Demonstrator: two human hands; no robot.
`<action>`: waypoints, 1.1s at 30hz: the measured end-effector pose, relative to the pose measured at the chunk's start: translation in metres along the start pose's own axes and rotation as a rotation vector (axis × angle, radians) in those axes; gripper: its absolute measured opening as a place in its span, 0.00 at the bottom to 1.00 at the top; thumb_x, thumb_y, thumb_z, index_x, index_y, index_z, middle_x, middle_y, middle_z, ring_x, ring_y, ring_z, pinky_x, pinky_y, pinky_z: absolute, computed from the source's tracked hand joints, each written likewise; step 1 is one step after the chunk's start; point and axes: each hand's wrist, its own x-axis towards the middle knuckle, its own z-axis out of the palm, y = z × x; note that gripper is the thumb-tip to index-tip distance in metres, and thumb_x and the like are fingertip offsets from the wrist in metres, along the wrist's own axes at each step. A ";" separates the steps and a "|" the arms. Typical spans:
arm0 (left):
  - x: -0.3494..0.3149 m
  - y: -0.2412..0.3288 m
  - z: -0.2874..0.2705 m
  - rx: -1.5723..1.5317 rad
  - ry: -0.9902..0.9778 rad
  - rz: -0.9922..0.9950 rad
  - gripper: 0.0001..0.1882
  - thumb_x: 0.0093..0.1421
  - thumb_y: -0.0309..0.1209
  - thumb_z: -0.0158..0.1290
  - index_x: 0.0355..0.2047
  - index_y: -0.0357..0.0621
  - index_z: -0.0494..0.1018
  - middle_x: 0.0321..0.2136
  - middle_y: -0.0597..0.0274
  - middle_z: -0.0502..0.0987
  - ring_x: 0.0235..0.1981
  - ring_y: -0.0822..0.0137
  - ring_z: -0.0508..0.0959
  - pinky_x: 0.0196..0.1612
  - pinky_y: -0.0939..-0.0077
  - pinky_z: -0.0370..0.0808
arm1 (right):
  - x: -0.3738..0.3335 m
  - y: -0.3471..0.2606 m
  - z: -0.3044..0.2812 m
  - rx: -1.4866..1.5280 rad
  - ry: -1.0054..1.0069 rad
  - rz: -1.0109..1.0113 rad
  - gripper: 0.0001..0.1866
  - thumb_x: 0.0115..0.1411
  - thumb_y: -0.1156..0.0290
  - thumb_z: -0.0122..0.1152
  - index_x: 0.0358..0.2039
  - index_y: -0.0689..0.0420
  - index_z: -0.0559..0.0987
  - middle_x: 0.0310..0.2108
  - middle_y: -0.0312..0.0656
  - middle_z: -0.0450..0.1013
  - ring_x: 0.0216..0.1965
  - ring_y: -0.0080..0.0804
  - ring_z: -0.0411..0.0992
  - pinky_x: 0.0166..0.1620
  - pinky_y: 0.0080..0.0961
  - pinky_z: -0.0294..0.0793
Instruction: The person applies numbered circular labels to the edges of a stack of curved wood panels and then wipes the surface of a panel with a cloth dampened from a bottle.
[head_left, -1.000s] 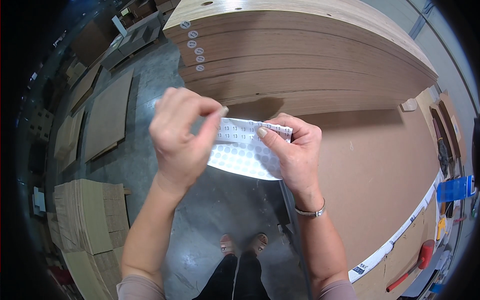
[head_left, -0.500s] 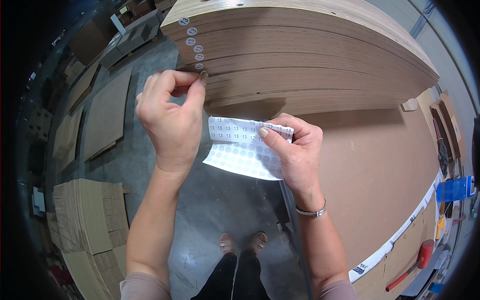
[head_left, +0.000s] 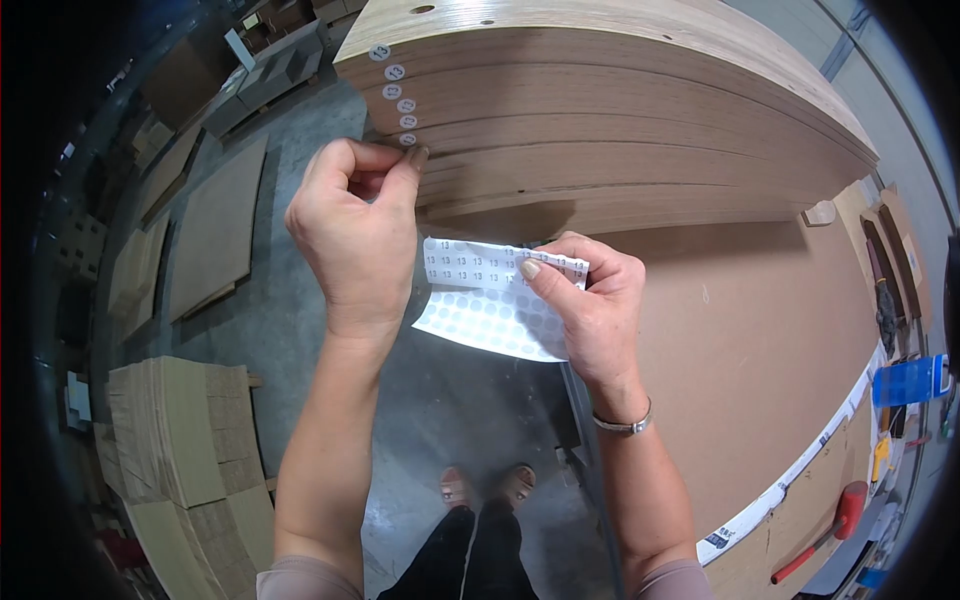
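A stack of wood-grain boards (head_left: 600,135) lies in front of me with its long edges facing me. Near its left end runs a column of small round white stickers (head_left: 407,106), one above another. Just below the lowest one, the thumb and fingertips of my left hand (head_left: 355,240) are pinched together against a board edge; whatever is between them is hidden. In my right hand (head_left: 600,310), a sheet of round stickers (head_left: 480,310) is gripped by thumb and fingers, its upper part folded over. It hangs below the boards, to the right of my left hand.
Under the stack extends a brown board surface (head_left: 750,360) on my right. Along its far right lie a red-handled tool (head_left: 850,500) and a blue container (head_left: 905,380). Stacked cardboard pieces (head_left: 180,430) stand at the left, with flat panels (head_left: 220,220) on the grey floor beyond.
The boards and stickers sit slightly further right and lower in view. My left hand has shifted a little right with them, still pinched at the edge. The sheet remains in my right hand.
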 end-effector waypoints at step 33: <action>-0.013 -0.014 -0.044 0.220 -0.528 0.555 0.08 0.43 0.21 0.62 0.22 0.40 0.74 0.22 0.62 0.73 0.28 0.61 0.72 0.34 0.69 0.64 | 0.000 -0.001 0.000 -0.067 -0.034 0.025 0.04 0.53 0.79 0.65 0.28 0.67 0.81 0.23 0.38 0.76 0.26 0.20 0.70 0.30 0.20 0.69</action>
